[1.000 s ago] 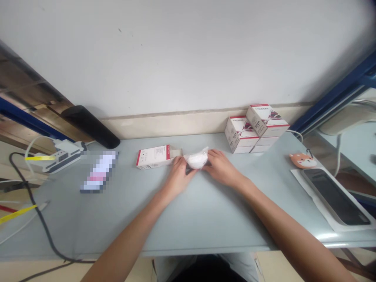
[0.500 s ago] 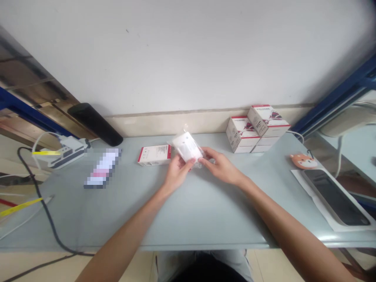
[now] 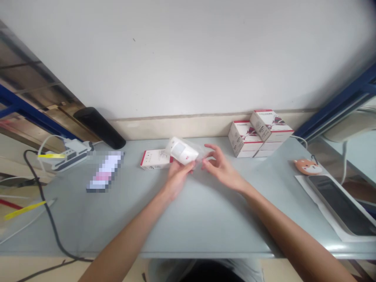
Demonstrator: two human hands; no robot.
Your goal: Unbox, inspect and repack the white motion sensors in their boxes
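The left hand (image 3: 178, 180) cradles a white plastic device (image 3: 180, 151), sealed in a clear plastic bag (image 3: 199, 156), with the fingers closed around its underside and the device held just above the hand, tilted with one end up. The right hand (image 3: 221, 168) is open, its fingers loosely curved and apart from the device, with the fingertips just beside the bag's clear end. The step in hand looks like holding the bagged device up in one hand; any further handling of the bag would call for the right hand to close on it.

Just behind the left hand, a white carton with a red edge (image 3: 155, 159) lies flat. Beyond the right hand and farther off stand stacked white cartons (image 3: 245, 140). Farther right of that hand lie an orange fox-faced pouch (image 3: 308, 166) and a phone (image 3: 340, 204) on a white sheet. Left of the left hand are a pixelated object (image 3: 104, 172) and a power strip (image 3: 69, 158). All rest on a pale grey-blue table (image 3: 205, 231), set against a white wall (image 3: 188, 58).
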